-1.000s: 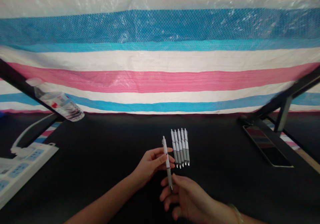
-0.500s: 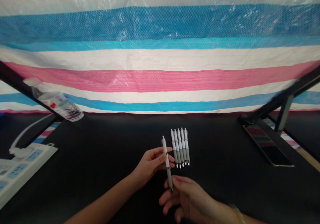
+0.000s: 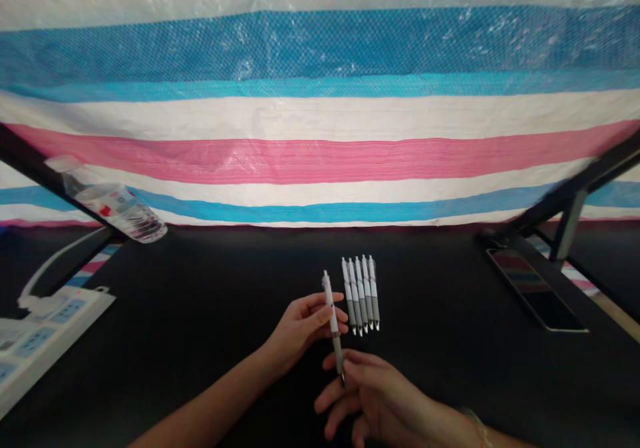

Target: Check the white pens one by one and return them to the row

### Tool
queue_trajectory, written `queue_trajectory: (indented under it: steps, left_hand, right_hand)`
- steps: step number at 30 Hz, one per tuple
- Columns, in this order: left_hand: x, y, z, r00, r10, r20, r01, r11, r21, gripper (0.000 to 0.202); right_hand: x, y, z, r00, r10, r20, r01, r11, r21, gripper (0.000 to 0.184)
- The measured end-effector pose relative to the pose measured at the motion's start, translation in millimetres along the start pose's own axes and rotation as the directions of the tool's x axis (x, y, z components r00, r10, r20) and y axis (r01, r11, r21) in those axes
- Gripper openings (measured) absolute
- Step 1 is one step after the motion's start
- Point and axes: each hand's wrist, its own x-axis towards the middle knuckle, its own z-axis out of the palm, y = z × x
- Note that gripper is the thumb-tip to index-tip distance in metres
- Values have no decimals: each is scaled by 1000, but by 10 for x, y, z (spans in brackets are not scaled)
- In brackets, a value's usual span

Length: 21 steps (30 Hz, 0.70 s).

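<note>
My left hand (image 3: 300,328) pinches the white upper barrel of a white and grey pen (image 3: 333,321), which stands nearly upright over the black table (image 3: 200,315). My right hand (image 3: 370,395) grips the same pen at its grey lower tip, fingers curled. Just right of the held pen, several matching pens (image 3: 361,295) lie side by side in a neat row on the table, tips toward me.
A clear water bottle (image 3: 113,205) leans at the far left. A white power strip (image 3: 35,331) lies at the left edge. A dark phone (image 3: 533,288) rests at the right beside black metal struts (image 3: 565,198). A striped tarp (image 3: 320,121) hangs behind.
The held pen and both hands have barely shifted; my right hand's fingers curl slightly more around the pen's tip. The view has tipped up a touch.
</note>
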Motion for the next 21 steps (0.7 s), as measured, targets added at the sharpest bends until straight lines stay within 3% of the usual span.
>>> queue_trajectory:
  steps: [7, 16, 21]
  left_hand:
    - [7, -6, 0, 999, 32, -32, -33, 999, -36, 46]
    - [93, 119, -122, 978, 119, -171, -137, 986, -98, 47]
    - [94, 156, -139, 975, 106, -197, -133, 983, -128, 41]
  right_hand:
    - [27, 43, -18, 996, 87, -33, -91, 986, -142, 51]
    - [36, 130, -112, 990, 126, -58, -134, 975, -180, 55]
    - [41, 128, -98, 985, 132, -115, -153, 968, -200, 55]
